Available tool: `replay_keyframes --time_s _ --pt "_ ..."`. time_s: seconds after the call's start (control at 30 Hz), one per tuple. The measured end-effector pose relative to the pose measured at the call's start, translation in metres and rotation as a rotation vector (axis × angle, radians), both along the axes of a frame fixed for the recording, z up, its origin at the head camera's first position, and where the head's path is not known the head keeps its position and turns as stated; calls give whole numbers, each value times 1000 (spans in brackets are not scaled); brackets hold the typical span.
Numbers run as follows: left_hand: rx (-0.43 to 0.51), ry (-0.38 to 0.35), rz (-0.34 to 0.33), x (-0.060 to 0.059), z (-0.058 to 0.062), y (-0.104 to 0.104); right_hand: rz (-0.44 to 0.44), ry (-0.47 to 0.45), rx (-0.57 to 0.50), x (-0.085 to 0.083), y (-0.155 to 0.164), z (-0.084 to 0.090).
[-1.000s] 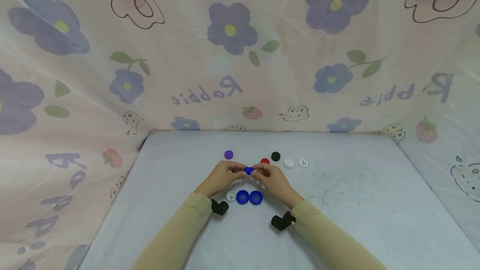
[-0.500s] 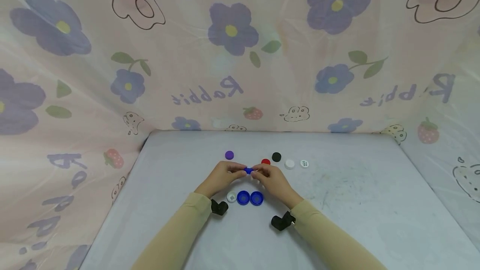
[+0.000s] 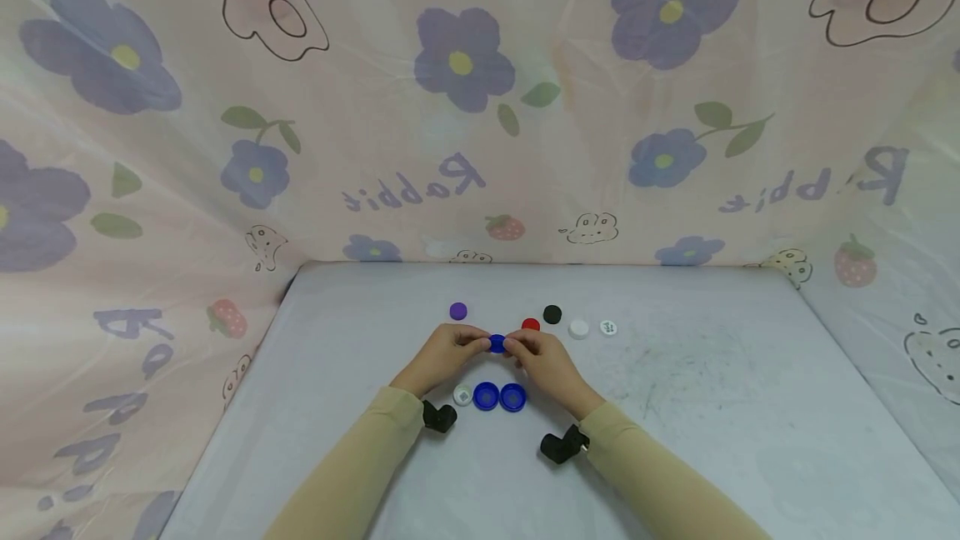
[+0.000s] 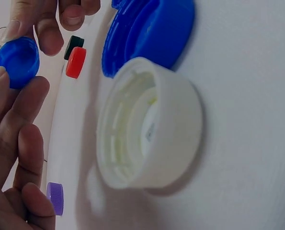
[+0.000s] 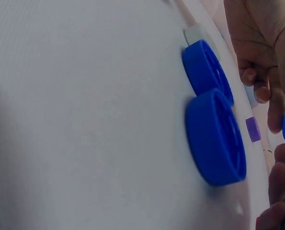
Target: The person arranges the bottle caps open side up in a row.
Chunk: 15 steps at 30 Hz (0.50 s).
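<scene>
Between both hands, above the table, a blue bottle cap [image 3: 497, 344] is pinched, its hollow side showing in the left wrist view [image 4: 18, 62]. My left hand [image 3: 448, 354] grips its left edge with thumb and fingers. On the opposite edge, my right hand [image 3: 551, 363] pinches it the same way. Nearer the body, a white cap [image 3: 462, 394] and two larger blue caps [image 3: 486, 396] lie in a row with their hollow sides up. A red cap [image 3: 531, 324] lies just beyond the right hand, partly hidden by it.
Farther back on the white table [image 3: 675, 440] lie a purple cap [image 3: 458, 311], a black cap [image 3: 552, 314], a plain white cap [image 3: 578, 328] and a white cap with dark markings [image 3: 608, 327]. A patterned curtain [image 3: 540, 148] stands along the table's back and sides.
The held blue cap has tilted between the fingers, so more of its round face shows toward the head camera. Both hands stay almost in place; the caps on the table have not moved.
</scene>
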State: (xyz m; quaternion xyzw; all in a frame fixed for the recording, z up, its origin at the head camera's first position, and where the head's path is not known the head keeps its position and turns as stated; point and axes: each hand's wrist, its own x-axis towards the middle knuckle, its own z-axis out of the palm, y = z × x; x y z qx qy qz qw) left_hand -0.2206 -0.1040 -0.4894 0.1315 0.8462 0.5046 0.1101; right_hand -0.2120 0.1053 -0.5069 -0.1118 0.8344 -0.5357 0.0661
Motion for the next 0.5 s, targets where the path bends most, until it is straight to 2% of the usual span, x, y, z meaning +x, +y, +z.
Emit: replay_keyframes --time_s 0.5 --pt "8 -28 -5 0 -4 0 -26 -8 1 -1 -1 0"
